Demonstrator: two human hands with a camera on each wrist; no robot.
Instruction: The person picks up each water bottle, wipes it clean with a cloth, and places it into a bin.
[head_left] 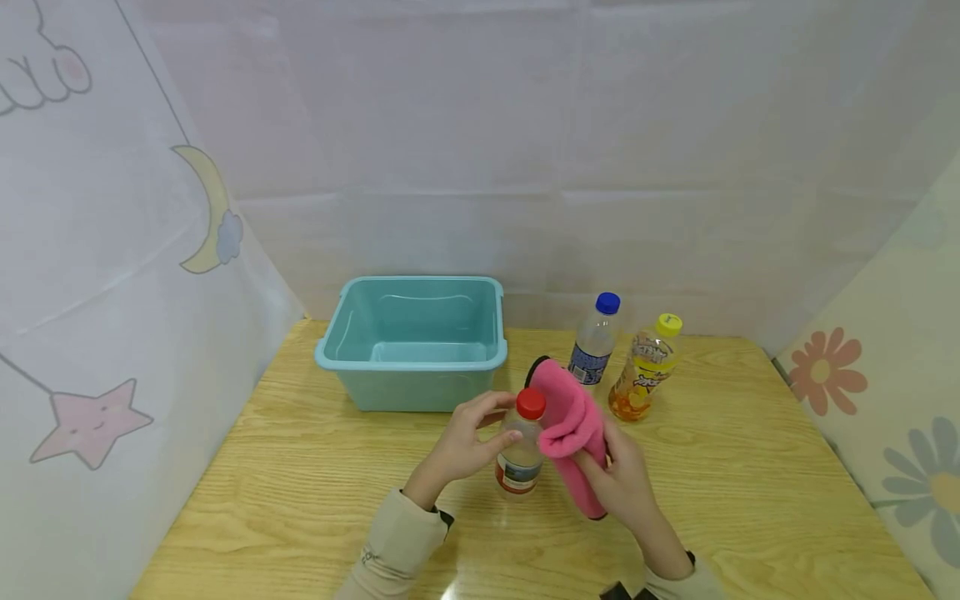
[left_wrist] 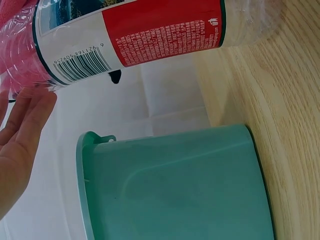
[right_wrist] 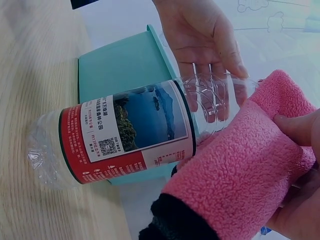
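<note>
A clear plastic bottle (head_left: pixel 517 454) with a red cap (head_left: pixel 531 403) stands upright on the table between the hands. Its red-and-white label (right_wrist: pixel 127 132) carries a lake picture. My left hand (head_left: pixel 468 446) holds the bottle around its upper part, thumb in front and fingers behind, seen through the clear plastic in the right wrist view. On the other side my right hand (head_left: pixel 618 479) grips a folded pink cloth (head_left: pixel 572 425) with black edging. The cloth lies against the bottle's shoulder, overlapping it in the right wrist view (right_wrist: pixel 250 160).
A light teal plastic basin (head_left: pixel 420 387) sits at the back left of the wooden table (head_left: pixel 300 500). Behind the cloth stand a blue-capped bottle (head_left: pixel 595 342) and a yellow-capped bottle (head_left: pixel 645 371) with some orange liquid. White printed sheets (head_left: pixel 450 150) hang around the table.
</note>
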